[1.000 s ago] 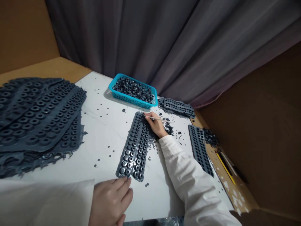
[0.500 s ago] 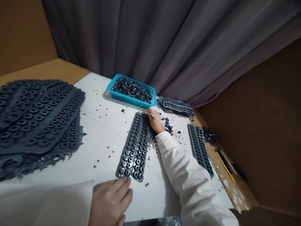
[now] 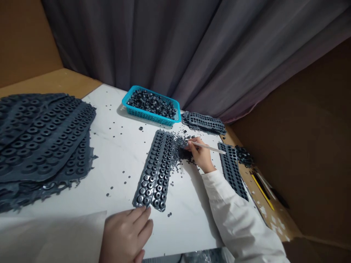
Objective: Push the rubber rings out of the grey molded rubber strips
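Note:
A dark grey rubber sheet (image 3: 154,168) with rows of raised rings lies lengthwise on the white tabletop. My left hand (image 3: 127,233) rests at its near end, fingers stretched out and fingertips touching the edge. My right hand (image 3: 201,153) is closed around a thin white stick (image 3: 212,147), which slants out to the right. Beneath its fingers is a pile of small black rubber pieces (image 3: 187,154), partly hidden by the hand. Many tiny dark discs (image 3: 177,146) are scattered between the sheet and this pile.
A blue basket (image 3: 149,115) full of small black parts stands at the back. Stacked ringed sheets (image 3: 44,138) fill the left. Punched sheets lie at the back right (image 3: 207,123) and right (image 3: 233,171), near a yellow tool (image 3: 262,191) along the edge.
My right hand has moved from the sheet's far end rightward and nearer, over the black pieces, with the stick still held. My left hand stays at the sheet's near end.

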`<control>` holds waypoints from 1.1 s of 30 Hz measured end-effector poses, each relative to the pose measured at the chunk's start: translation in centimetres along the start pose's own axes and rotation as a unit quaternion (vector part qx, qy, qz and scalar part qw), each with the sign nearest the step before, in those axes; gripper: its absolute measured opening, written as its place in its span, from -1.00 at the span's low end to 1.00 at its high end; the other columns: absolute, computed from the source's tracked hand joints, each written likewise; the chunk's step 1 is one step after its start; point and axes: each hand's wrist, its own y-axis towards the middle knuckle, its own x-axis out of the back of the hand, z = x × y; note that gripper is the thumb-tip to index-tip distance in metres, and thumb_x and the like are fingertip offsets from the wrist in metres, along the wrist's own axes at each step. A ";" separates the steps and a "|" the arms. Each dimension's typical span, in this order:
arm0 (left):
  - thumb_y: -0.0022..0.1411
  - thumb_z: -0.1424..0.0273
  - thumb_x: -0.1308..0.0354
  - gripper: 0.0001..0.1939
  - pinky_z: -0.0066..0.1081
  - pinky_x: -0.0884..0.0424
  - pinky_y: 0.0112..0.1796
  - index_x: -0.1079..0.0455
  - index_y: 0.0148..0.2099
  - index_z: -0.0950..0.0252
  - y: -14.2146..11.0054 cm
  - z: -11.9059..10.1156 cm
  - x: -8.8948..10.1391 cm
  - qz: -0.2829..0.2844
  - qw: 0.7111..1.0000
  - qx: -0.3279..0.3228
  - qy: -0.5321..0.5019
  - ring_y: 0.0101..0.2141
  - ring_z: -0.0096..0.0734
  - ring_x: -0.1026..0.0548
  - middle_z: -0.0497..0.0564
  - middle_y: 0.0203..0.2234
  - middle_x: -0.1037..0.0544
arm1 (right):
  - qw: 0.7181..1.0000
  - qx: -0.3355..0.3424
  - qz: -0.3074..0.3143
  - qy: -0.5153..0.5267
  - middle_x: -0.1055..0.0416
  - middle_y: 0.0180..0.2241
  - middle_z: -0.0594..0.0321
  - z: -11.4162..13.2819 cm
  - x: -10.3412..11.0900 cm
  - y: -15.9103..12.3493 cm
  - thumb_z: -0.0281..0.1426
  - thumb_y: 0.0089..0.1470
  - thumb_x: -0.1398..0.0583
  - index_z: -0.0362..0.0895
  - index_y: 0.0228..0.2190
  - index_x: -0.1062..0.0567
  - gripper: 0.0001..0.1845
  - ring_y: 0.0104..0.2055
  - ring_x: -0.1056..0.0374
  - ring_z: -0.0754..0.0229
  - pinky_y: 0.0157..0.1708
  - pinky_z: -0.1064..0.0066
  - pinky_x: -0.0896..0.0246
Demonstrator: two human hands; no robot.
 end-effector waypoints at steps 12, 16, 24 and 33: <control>0.03 0.38 -0.12 -0.69 -0.34 -0.40 -0.13 -0.46 -0.13 0.30 1.0 0.2 2.1 0.119 0.992 -0.045 0.003 -0.10 -0.24 -0.46 0.07 -0.08 -0.54 | 0.987 0.082 0.086 0.107 -0.49 -0.43 0.22 7.3 -1.2 -5.2 -0.36 0.14 -0.19 -0.10 -0.40 -0.48 -0.89 -0.39 -0.41 0.19 -0.38 0.37 -0.28; 0.08 0.36 -0.12 -0.70 -0.32 -0.40 -0.11 -0.45 -0.11 0.30 0.9 0.3 2.1 0.127 0.990 -0.057 0.008 -0.09 -0.21 -0.46 0.11 -0.06 -0.52 | 0.976 0.062 0.118 0.174 -0.49 -0.46 0.23 9.5 -2.1 -7.4 -0.39 0.11 -0.21 -0.11 -0.40 -0.49 -0.92 -0.43 -0.40 0.23 -0.42 0.40 -0.29; 0.22 0.39 -0.03 -0.72 -0.24 -0.27 0.06 -0.43 -0.07 0.37 0.6 -0.4 2.5 0.151 0.982 -0.101 0.058 -0.06 -0.14 -0.44 0.19 -0.14 -0.54 | 0.946 0.232 0.162 0.159 -0.49 -0.39 0.17 11.1 -3.8 -11.8 -0.46 0.13 -0.20 -0.13 -0.27 -0.47 -0.91 -0.31 -0.37 0.19 -0.29 0.31 -0.30; 0.24 0.45 0.03 -0.72 -0.19 -0.33 0.01 -0.45 -0.10 0.37 0.4 -0.6 2.6 0.138 0.982 -0.108 0.072 -0.09 -0.10 -0.48 0.20 -0.17 -0.56 | 0.939 0.277 0.181 0.093 -0.52 -0.27 0.15 10.6 -4.0 -11.6 -0.40 0.18 -0.17 -0.11 -0.21 -0.47 -0.88 -0.17 -0.38 0.16 -0.19 0.27 -0.31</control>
